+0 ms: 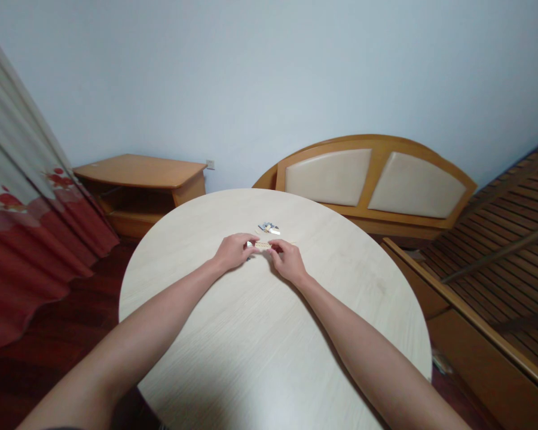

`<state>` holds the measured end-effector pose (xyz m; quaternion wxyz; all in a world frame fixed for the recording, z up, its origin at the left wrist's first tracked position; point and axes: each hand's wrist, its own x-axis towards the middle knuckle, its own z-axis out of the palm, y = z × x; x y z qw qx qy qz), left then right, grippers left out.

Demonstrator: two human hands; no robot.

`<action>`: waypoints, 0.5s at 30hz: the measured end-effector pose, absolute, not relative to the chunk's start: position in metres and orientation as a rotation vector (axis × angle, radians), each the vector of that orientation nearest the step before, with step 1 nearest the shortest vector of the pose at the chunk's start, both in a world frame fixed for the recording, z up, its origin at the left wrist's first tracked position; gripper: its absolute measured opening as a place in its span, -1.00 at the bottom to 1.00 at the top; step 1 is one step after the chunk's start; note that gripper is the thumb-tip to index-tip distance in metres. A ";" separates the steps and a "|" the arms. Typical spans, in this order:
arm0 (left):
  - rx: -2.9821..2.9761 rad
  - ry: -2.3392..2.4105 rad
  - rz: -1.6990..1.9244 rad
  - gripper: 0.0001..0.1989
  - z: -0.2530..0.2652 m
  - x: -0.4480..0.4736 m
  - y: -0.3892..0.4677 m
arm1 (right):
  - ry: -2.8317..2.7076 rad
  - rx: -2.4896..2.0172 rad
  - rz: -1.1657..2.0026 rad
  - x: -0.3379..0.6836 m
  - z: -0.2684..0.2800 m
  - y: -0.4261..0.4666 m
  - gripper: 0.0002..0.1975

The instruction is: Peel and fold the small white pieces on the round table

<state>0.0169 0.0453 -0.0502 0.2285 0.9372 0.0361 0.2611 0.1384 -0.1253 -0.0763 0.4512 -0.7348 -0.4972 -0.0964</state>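
Note:
Between my two hands is a small cream-coloured bar with a row of bumps or holes [263,245], possibly a toy building piece; its exact kind is too small to make out. The fingertips of my left hand [234,251] close on its left end. My right hand [287,259] pinches the right end between thumb and fingers. Just beyond the hands lies a little pile of small grey, white and yellowish pieces [269,228]. A bit of something pale shows by my left fingers, partly hidden.
The round, pale wood-grain table [233,346] carries all of this. Behind it stand a wooden cabinet [143,171] on the left and a padded headboard [327,178]. A red and white curtain [31,239] hangs at left; a slatted wooden frame [511,257] leans at right.

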 end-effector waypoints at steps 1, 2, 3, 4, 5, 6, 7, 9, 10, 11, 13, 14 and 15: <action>2.581 0.069 0.720 -0.70 -0.050 0.017 0.045 | -1.237 -1.811 -0.239 0.138 -0.076 -0.125 -0.81; 2.585 0.036 0.722 -0.70 -0.050 0.017 0.045 | -1.246 -1.808 -0.239 0.138 -0.076 -0.125 -0.81; 2.591 0.007 0.724 -0.70 -0.051 0.017 0.045 | -1.259 -1.805 -0.239 0.138 -0.076 -0.125 -0.81; 2.595 -0.014 0.726 -0.71 -0.051 0.017 0.045 | -1.271 -1.801 -0.239 0.138 -0.076 -0.126 -0.81; 2.597 -0.026 0.729 -0.72 -0.051 0.017 0.045 | -1.283 -1.796 -0.238 0.138 -0.076 -0.126 -0.81; 2.597 -0.032 0.733 -0.73 -0.052 0.017 0.045 | -1.294 -1.792 -0.232 0.138 -0.076 -0.126 -0.81; 2.594 -0.032 0.736 -0.74 -0.052 0.017 0.045 | -1.302 -1.789 -0.226 0.138 -0.076 -0.126 -0.81; 2.584 -0.027 0.743 -0.75 -0.053 0.018 0.046 | -1.304 -1.781 -0.218 0.138 -0.077 -0.126 -0.82; 2.579 -0.028 0.746 -0.76 -0.054 0.018 0.046 | -1.303 -1.777 -0.217 0.137 -0.077 -0.126 -0.82; 2.575 -0.030 0.748 -0.76 -0.054 0.018 0.046 | -1.302 -1.772 -0.217 0.137 -0.077 -0.126 -0.82; 2.569 -0.029 0.756 -0.77 -0.054 0.017 0.046 | -1.301 -1.759 -0.212 0.136 -0.076 -0.126 -0.81; 2.567 -0.029 0.759 -0.78 -0.054 0.017 0.046 | -1.301 -1.755 -0.206 0.136 -0.076 -0.126 -0.81; 2.564 -0.029 0.760 -0.78 -0.054 0.017 0.046 | -1.303 -1.753 -0.201 0.135 -0.075 -0.126 -0.80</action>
